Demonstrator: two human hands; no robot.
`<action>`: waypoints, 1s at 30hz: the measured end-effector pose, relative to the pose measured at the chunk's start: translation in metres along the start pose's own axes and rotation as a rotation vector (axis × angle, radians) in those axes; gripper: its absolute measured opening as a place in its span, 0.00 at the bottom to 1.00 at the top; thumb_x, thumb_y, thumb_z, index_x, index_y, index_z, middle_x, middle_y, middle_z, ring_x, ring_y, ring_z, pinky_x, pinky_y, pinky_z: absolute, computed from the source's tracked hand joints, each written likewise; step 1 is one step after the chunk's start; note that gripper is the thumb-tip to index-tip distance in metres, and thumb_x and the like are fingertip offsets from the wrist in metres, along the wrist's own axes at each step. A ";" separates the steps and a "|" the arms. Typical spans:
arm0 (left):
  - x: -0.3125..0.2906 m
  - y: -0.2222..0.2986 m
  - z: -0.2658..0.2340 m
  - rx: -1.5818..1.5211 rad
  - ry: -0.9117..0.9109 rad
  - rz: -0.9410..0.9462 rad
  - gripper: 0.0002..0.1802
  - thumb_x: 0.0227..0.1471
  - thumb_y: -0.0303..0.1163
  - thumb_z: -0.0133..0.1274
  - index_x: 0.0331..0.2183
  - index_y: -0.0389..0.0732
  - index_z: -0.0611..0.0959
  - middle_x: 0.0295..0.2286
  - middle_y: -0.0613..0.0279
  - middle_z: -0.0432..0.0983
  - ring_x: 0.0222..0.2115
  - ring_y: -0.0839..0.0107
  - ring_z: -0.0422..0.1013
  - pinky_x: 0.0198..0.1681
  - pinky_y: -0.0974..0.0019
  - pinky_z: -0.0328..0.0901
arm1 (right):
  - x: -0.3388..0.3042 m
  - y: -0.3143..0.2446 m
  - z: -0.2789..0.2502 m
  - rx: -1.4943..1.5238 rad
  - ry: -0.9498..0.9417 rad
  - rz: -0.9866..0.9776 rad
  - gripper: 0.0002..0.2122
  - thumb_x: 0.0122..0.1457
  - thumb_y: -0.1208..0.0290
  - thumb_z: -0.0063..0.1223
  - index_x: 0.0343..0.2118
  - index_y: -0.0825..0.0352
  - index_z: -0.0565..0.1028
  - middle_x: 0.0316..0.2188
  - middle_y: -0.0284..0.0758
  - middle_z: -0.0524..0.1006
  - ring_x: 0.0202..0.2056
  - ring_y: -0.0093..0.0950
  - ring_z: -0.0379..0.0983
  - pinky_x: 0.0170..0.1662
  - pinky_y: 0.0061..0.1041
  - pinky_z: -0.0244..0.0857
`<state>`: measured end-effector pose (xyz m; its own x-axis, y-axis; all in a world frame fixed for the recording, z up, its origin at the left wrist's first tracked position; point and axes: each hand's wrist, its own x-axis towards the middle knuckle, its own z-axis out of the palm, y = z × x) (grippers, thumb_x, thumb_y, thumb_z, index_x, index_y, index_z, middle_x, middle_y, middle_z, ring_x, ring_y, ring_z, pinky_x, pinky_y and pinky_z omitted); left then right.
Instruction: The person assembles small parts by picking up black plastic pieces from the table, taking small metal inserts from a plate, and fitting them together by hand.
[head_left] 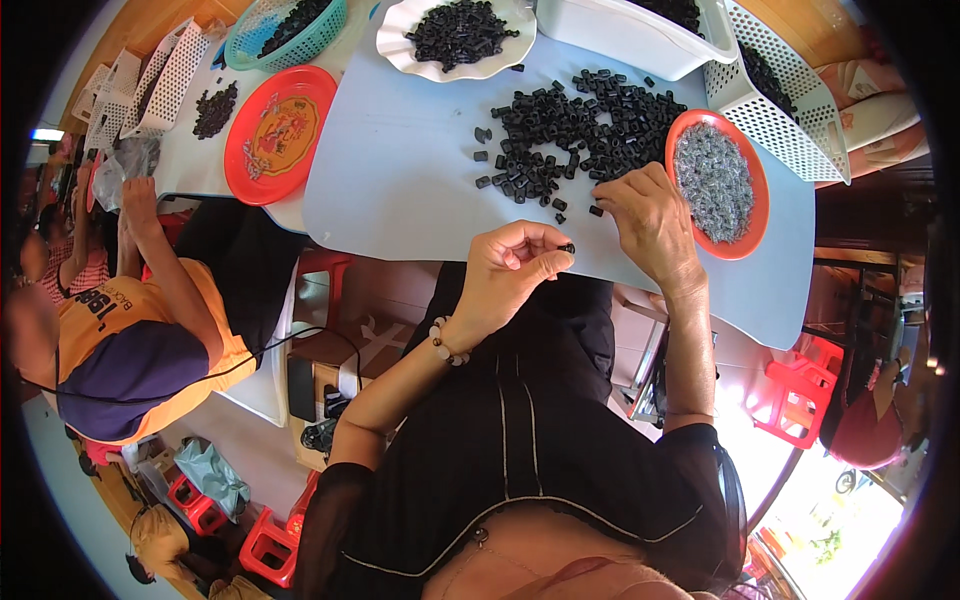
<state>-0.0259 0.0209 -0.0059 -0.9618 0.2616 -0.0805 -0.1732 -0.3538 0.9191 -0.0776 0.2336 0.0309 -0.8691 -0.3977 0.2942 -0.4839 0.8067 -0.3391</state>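
Observation:
My left hand is raised just in front of the table's near edge, thumb and forefinger pinching a small black plastic part. On the light blue table lies a loose pile of small black plastic parts. My right hand reaches to the pile's near right side with its fingers curled together. One black part shows right at those fingertips; whether they grip it is hard to see. Beside this hand, an orange-red dish holds many small clear plastic pieces.
Behind the pile stand a white scalloped plate of black parts, a white bin and a white perforated basket. A red tray and a green basket are on the left table. Another person sits there, arms raised.

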 end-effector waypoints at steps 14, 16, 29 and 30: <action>0.001 0.007 0.010 -0.057 -0.020 0.066 0.09 0.51 0.21 0.63 0.37 0.32 0.82 0.28 0.63 0.78 0.26 0.80 0.72 0.31 0.77 0.68 | -0.027 -0.025 -0.014 1.125 0.056 0.427 0.05 0.57 0.82 0.57 0.36 0.75 0.79 0.31 0.37 0.79 0.31 0.22 0.74 0.35 0.21 0.67; 0.000 0.009 0.013 -0.082 -0.029 0.095 0.09 0.51 0.20 0.62 0.37 0.31 0.82 0.29 0.62 0.78 0.26 0.80 0.72 0.32 0.76 0.68 | -0.035 -0.028 -0.011 1.212 0.034 0.415 0.05 0.57 0.80 0.58 0.36 0.74 0.79 0.31 0.38 0.79 0.31 0.22 0.74 0.35 0.21 0.67; -0.007 0.019 0.023 0.029 -0.103 0.191 0.11 0.49 0.13 0.61 0.37 0.29 0.81 0.33 0.59 0.77 0.35 0.75 0.75 0.42 0.70 0.72 | -0.054 -0.030 -0.009 1.523 -0.041 0.499 0.07 0.55 0.77 0.64 0.36 0.73 0.79 0.31 0.34 0.80 0.33 0.20 0.76 0.40 0.18 0.71; -0.007 0.019 0.024 0.039 -0.104 0.188 0.11 0.49 0.13 0.61 0.37 0.29 0.81 0.33 0.58 0.77 0.35 0.74 0.75 0.42 0.70 0.72 | -0.054 -0.030 -0.010 1.558 -0.066 0.538 0.08 0.55 0.76 0.65 0.36 0.72 0.79 0.30 0.33 0.80 0.33 0.19 0.76 0.40 0.18 0.70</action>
<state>-0.0176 0.0337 0.0210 -0.9489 0.2865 0.1325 0.0178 -0.3706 0.9286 -0.0147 0.2352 0.0343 -0.9435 -0.2847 -0.1694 0.2606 -0.3221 -0.9101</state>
